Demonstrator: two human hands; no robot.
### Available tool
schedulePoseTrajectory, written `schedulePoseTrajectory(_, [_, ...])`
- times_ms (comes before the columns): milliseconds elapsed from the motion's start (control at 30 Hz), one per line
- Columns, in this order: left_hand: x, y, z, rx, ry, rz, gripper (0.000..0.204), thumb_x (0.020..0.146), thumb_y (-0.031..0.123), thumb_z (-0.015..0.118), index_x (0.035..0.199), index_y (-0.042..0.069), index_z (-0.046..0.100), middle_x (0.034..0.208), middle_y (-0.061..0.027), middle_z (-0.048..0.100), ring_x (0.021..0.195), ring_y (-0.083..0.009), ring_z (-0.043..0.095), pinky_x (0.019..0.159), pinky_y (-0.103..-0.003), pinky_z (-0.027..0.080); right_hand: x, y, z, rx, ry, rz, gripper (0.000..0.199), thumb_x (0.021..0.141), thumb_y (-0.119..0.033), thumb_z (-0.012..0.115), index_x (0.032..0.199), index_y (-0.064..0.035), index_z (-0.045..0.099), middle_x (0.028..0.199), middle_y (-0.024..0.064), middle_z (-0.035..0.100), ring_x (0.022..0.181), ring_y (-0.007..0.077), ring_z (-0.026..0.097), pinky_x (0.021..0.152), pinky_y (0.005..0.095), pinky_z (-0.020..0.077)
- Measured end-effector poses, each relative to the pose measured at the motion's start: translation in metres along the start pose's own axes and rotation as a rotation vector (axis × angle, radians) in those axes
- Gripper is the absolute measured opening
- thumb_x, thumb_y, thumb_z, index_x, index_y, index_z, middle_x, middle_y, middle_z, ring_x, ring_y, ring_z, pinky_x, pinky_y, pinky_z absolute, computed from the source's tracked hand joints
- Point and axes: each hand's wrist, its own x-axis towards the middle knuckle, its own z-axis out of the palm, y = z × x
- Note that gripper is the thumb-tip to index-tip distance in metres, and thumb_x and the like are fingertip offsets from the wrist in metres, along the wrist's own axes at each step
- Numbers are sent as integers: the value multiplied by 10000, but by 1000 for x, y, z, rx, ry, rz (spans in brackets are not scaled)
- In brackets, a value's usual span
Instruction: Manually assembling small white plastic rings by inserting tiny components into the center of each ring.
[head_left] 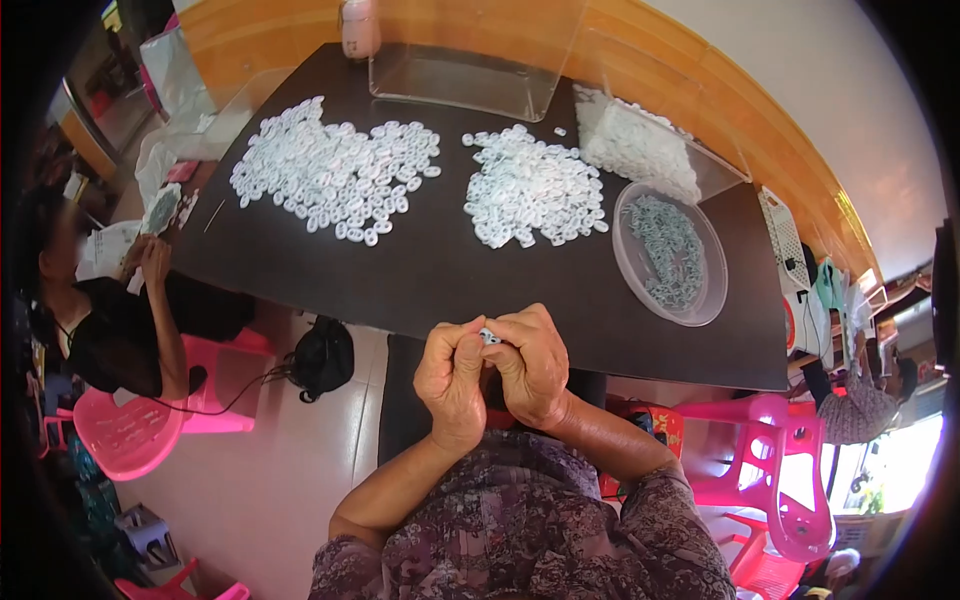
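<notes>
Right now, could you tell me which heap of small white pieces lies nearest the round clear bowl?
The middle heap, loose on the dark table just left of the round clear bowl. The wider left heap lies farther off.

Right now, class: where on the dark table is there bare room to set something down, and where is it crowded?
Bare: the near strip of the dark table, between the two white piles and the hands; also the near right corner below the round tub. Crowded: the far half.
</notes>
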Motion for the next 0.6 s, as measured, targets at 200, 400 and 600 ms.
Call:
schedulePoseTrajectory(200, [60, -6, -10, 649, -249, 280, 133, 800, 6, 607, 931, 19, 628, 716, -88, 568, 650, -229, 563, 598, -303, 449, 25, 23, -59, -189, -54, 158, 134, 722, 64, 651, 842, 9, 631, 738, 89, 581, 652, 180, 545, 593, 260, 435])
schedulePoseTrajectory(400, [107, -38, 4, 1068, -399, 539, 296, 721, 17, 641, 996, 127, 644, 762, -68, 512, 741, -248, 533, 599, -378, 436, 84, 57, -113, -168, 143, 436, 146, 767, -32, 647, 909, 2, 645, 760, 23, 591, 689, 77, 501, 644, 223, 422])
schedulePoseTrajectory(600, [113, -47, 4, 1046, -496, 588, 282, 700, -32, 602, 922, 139, 642, 752, -71, 487, 739, -252, 514, 594, -366, 432, 135, 96, -145, -274, 150, 401, 188, 768, -82, 643, 933, 9, 644, 763, 44, 610, 702, 97, 525, 656, 236, 426])
